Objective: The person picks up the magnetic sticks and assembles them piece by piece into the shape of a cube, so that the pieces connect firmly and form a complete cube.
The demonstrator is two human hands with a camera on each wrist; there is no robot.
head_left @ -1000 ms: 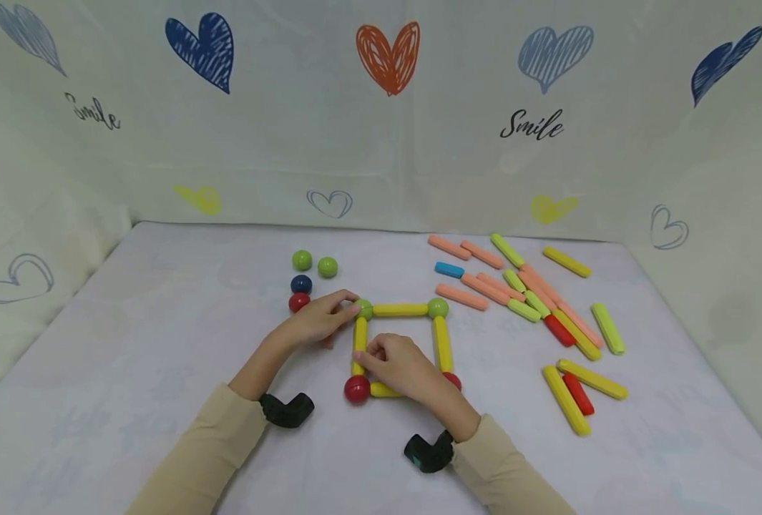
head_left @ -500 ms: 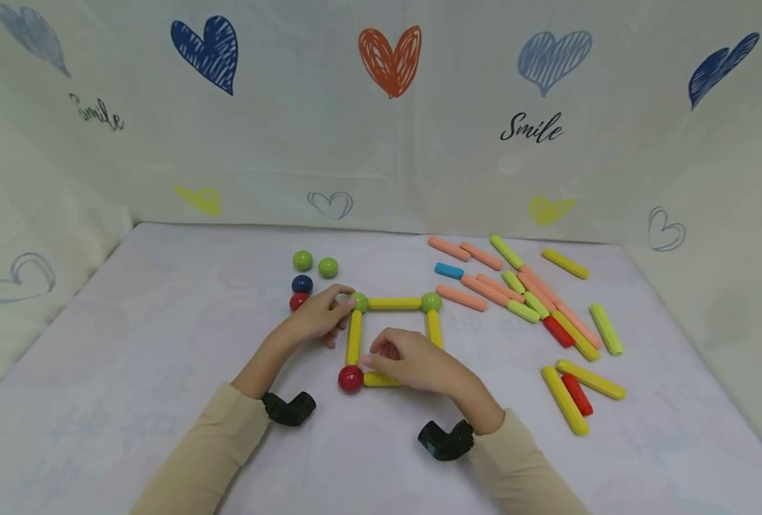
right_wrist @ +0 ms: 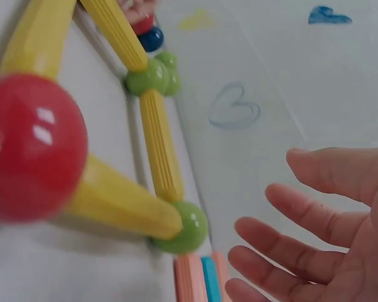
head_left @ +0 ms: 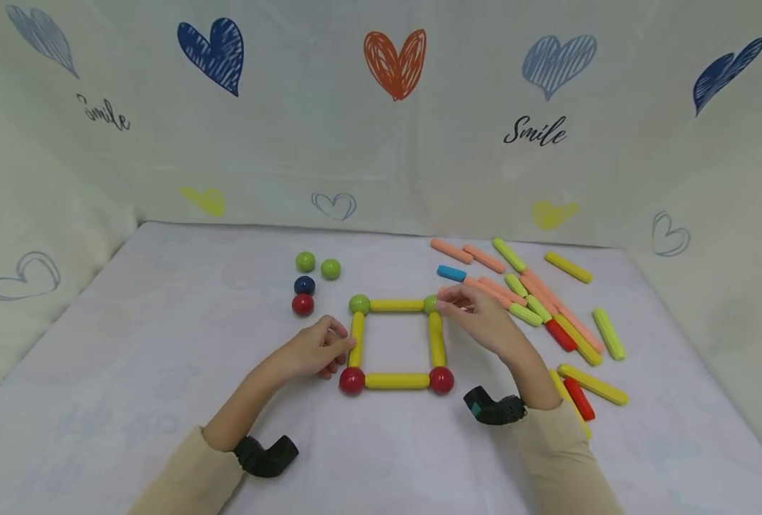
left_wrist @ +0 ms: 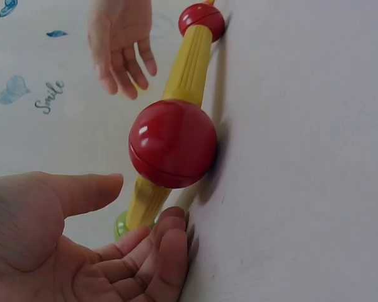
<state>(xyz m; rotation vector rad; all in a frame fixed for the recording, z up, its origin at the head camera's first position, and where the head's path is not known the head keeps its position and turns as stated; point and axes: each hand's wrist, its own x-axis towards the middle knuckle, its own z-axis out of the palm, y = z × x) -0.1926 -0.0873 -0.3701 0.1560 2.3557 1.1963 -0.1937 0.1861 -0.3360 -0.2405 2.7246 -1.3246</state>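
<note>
A square of yellow sticks lies on the table, joined by a red ball at each near corner and a green ball at each far one. My left hand is beside the left stick, its thumb and fingers apart around the stick's outer side. In the left wrist view, the red ball stands in front of that hand. My right hand hovers by the far right green ball; in the right wrist view its fingers are spread and hold nothing.
Left of the square sit two loose green balls, a blue ball and a red ball. Several pink, lime, yellow and red sticks and a blue stick are scattered on the right. A printed cloth hangs behind the table.
My right hand has risen from inside the square to its far right corner. My left hand has come away from the far left green ball, back towards the left stick.
</note>
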